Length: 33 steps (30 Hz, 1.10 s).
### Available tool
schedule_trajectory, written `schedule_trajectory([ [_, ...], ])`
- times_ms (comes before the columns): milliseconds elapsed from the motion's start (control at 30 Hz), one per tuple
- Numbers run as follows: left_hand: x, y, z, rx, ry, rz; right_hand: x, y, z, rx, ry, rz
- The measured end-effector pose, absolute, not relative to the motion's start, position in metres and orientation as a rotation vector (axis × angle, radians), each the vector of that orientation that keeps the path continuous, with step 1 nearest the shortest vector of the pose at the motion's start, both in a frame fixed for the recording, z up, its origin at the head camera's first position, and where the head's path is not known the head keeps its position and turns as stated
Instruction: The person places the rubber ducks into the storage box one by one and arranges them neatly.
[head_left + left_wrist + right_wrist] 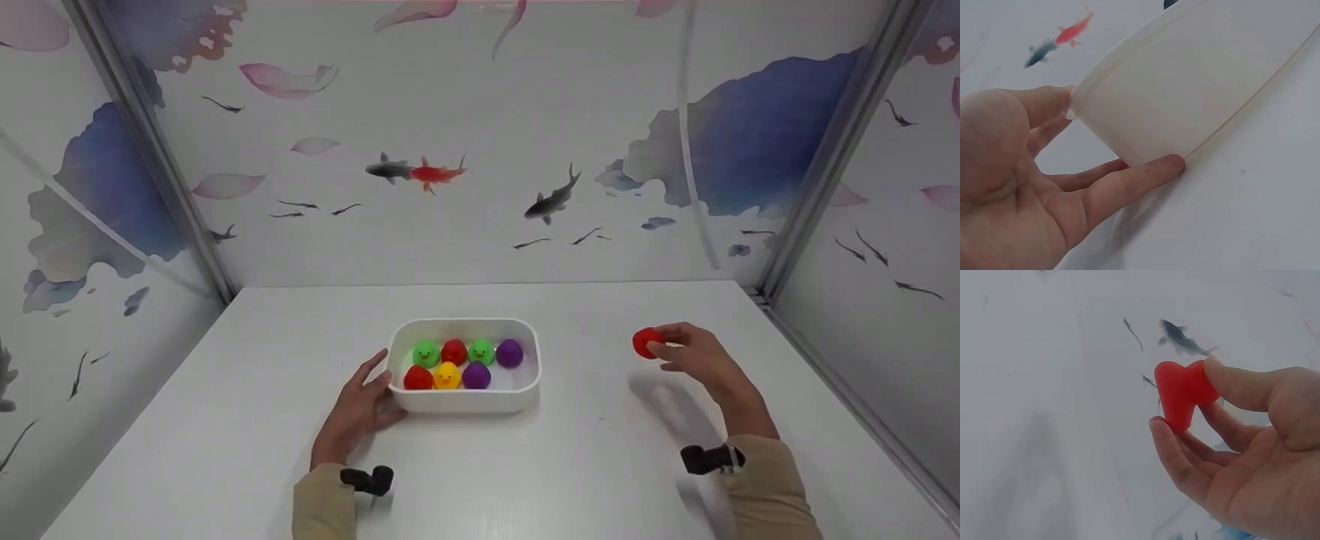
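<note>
A white plastic container [465, 402] with rounded corners stands on the table in the head view. Several small toy ducks lie inside it, among them a yellow duck [448, 376] and a purple one [510, 353]. My left hand [361, 412] holds the container's left end; the left wrist view shows fingertips at its rim and a digit [1140, 181] along its lower edge. To the right, apart from the container, my right hand [701, 361] pinches a red toy duck [1176, 391] between thumb and fingers, above the table. The duck's face is not visible.
The white table [585, 480] is bounded by a back wall [480, 247] and side walls printed with fish and petals. Metal posts [825, 150] mark the corners. A black wrist camera [712, 459] sits at each cuff.
</note>
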<state>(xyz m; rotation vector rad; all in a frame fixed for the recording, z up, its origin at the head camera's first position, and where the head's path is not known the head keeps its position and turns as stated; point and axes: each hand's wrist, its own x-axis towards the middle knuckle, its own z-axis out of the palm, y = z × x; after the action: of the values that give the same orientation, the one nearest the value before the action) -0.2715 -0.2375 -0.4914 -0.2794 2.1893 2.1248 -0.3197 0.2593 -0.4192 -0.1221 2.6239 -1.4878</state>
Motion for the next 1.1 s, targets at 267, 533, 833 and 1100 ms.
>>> schedule_trajectory([
  [267, -0.274, -0.236, -0.493, -0.298, 2.186, 2.104, -0.317, 0.247, -0.412, -0.129, 2.658, -1.51],
  [533, -0.274, -0.239, -0.491, -0.271, 2.173, 2.124, -0.315, 0.231, -0.407, -0.213, 2.651, -1.551],
  [833, -0.274, -0.239, -0.493, -0.298, 2.178, 2.114, -0.314, 0.213, -0.404, -0.25, 2.654, -1.534],
  [1100, -0.276, -0.24, -0.494, -0.31, 2.18, 2.108, -0.315, 0.192, -0.404, -0.283, 2.66, -1.522],
])
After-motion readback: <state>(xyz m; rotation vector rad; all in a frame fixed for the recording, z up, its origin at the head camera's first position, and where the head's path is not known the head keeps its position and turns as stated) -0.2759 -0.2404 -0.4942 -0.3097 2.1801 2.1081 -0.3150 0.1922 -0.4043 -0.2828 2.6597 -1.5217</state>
